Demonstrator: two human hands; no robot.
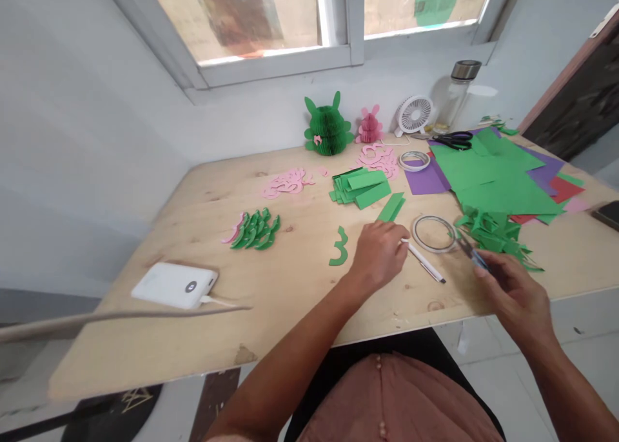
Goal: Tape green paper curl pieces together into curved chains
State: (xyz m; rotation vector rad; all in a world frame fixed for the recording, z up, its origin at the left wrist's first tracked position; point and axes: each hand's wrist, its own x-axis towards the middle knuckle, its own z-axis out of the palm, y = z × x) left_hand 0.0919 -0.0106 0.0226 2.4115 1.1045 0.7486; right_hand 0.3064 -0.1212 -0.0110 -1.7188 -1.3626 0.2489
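My left hand (pixel 380 253) is closed over the table's middle, between a green paper cutout (pixel 339 247) and a white pen (pixel 425 261); what its fingers hold, if anything, is hidden. A folded green strip (pixel 391 207) lies just beyond its knuckles. My right hand (pixel 515 290) grips scissors (pixel 476 255), whose blades point up and left toward a tape roll (pixel 434 234). Green paper scraps (pixel 498 232) lie beyond the scissors. A stack of folded green strips (pixel 360 188) sits farther back.
Curved green cutouts (pixel 256 229) and a white power bank (pixel 175 284) with a cable lie left. Pink cutouts (pixel 289 182), paper figures (pixel 329 129), a small fan (pixel 414 115) and a bottle (pixel 454 97) are at the back. Green sheets (pixel 498 171) and black scissors (pixel 452 140) lie right.
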